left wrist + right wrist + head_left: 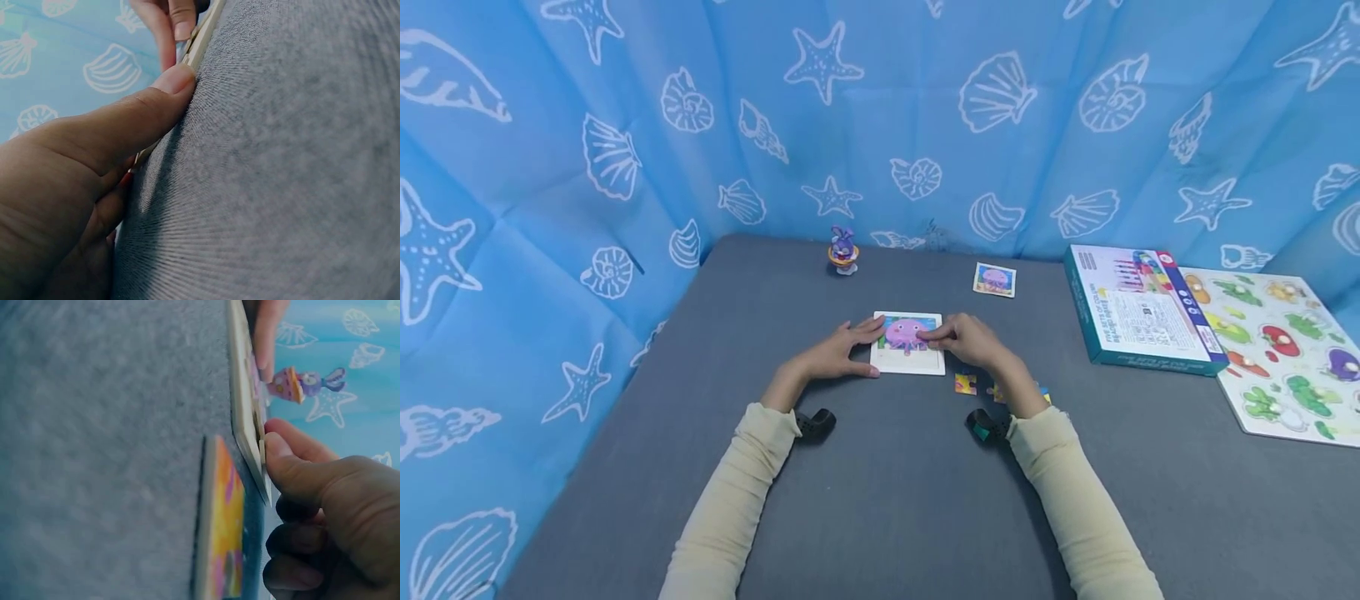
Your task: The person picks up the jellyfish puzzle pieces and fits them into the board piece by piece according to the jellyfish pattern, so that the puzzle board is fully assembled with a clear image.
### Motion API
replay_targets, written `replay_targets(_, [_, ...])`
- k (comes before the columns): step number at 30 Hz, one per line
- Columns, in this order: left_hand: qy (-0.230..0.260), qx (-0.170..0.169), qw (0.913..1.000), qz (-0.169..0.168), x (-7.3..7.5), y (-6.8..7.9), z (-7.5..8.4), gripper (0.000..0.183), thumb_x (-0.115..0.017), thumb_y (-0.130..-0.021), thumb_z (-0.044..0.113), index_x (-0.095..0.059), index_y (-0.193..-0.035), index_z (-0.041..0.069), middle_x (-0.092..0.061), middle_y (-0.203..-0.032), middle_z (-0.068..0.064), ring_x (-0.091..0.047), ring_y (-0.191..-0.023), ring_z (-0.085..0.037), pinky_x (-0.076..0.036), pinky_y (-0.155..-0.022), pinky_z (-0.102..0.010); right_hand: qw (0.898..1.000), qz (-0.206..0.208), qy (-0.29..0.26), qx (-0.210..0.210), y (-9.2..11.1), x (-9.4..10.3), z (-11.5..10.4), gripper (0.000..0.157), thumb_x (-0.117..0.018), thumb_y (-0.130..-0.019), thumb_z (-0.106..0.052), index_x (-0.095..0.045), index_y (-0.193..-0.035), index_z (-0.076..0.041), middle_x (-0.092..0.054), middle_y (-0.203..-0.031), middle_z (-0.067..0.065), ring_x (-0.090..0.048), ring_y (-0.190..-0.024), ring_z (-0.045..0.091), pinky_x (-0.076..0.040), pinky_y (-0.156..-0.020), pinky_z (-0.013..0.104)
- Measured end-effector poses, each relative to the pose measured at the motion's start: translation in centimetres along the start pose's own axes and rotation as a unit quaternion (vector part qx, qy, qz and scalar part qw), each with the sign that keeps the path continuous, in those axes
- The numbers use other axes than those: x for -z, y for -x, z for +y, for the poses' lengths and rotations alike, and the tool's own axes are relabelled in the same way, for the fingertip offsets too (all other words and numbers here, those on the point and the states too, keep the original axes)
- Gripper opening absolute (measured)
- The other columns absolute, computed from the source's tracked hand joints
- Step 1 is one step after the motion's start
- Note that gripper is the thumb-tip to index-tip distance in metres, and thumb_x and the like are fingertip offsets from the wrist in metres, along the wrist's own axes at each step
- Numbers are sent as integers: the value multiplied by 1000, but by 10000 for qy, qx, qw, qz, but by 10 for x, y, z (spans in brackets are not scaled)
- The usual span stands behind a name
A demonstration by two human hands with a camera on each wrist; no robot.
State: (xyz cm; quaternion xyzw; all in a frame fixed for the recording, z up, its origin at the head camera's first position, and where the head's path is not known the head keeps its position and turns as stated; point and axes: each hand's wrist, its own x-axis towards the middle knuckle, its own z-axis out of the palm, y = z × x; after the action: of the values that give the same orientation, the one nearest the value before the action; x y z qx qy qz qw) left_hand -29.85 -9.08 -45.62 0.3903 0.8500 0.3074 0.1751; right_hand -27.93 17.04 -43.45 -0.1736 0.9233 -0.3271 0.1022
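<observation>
A white-framed jigsaw tray with a pink octopus picture in its upper part lies flat on the table. My left hand rests at the tray's left side, fingers stretched over the upper corner and thumb against the lower one. At the tray's right side, my right hand pinches a puzzle piece between thumb and forefinger, its other fingers curled under. That piece is mostly hidden by the fingertips and lies right at the picture. A loose yellow-orange piece lies just below the right hand.
More loose pieces lie partly under the right forearm. Behind the tray stand a purple rabbit figurine and a small octopus picture card. A boxed set and a vegetable board are on the right. A blue curtain borders the table.
</observation>
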Motion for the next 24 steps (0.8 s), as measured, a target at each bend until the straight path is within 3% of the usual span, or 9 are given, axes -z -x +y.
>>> replay_targets(7, [-66,67,10000,11,0,0,0,78,-67,-83,30,-25,-145,9,-12,-155,-5,-7,-144,-22,0,-115,-49,9998,-28,18,-217,-1,-3,-5,24,-63,-87,-13,-68,-110,-13,-68,-95,11,-35,-53,12,-28,-49,25])
replay_targets(9, [-74,74,9999,4,-1,0,0,78,-67,-83,30,-25,-145,8,-12,-155,-5,-7,-144,-22,0,-115,-49,9999,67,-30,-134,3,-3,-6,24,-62,-87,-12,-68,-110,-11,-68,-86,11,-32,-49,11,-27,-47,25])
replay_targets(13, [-17,-42,10000,-41,-7,-3,3,78,-67,-83,30,-24,-145,7,-12,-155,-7,-7,-144,-22,0,-115,-49,9995,230,-134,-176,23,2,-1,26,-63,-87,-16,-68,-111,-9,-47,-52,3,-23,-45,10,-26,-45,25])
replay_targets(16, [61,-127,9999,-3,-6,-4,3,78,-68,-83,29,-25,-145,7,-12,-155,-8,-7,-144,-23,0,-115,-49,9986,296,-161,-416,42,8,5,30,-66,-85,-23,-68,-113,-10,-30,-53,-1,-24,-49,12,-27,-48,26])
replay_targets(24, [-15,-120,9999,86,0,-1,0,78,-68,-83,29,-26,-145,7,-14,-155,-8,-9,-143,-24,0,-115,-49,9970,183,374,-658,81,18,15,47,-75,-76,-31,-65,-118,-13,-57,-85,9,-38,-63,17,-32,-53,27])
